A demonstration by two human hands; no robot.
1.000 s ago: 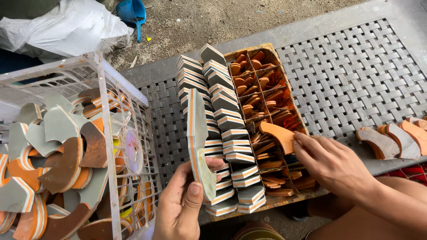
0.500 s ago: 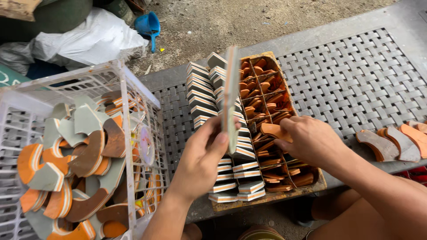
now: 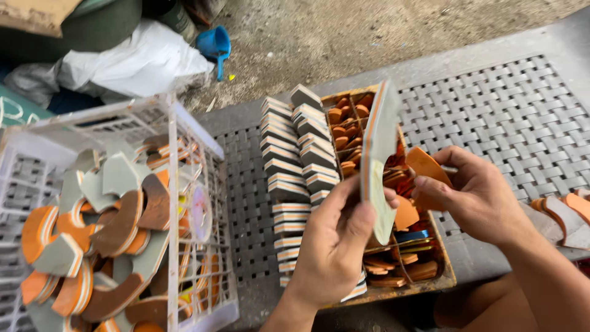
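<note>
My left hand (image 3: 335,243) holds a long curved layered foam piece (image 3: 378,154), grey, orange and white, upright over a wooden tray (image 3: 445,280). My right hand (image 3: 476,197) grips a small orange foam wedge (image 3: 427,167) just right of that piece, almost touching it. The tray holds two rows of stacked grey layered blocks (image 3: 295,166) on its left side and compartments of small orange pieces (image 3: 347,126) on its right.
A white wire basket (image 3: 184,203) full of curved orange and grey foam offcuts stands at the left. A grey woven-pattern mat (image 3: 510,104) lies under the tray. More orange and grey pieces (image 3: 565,212) lie at the right edge. A blue scoop (image 3: 215,46) and white bags sit behind.
My left hand has raised the long layered piece and carried it right, over the tray's orange compartments. My right hand lifted the orange wedge from the tray up beside it.
</note>
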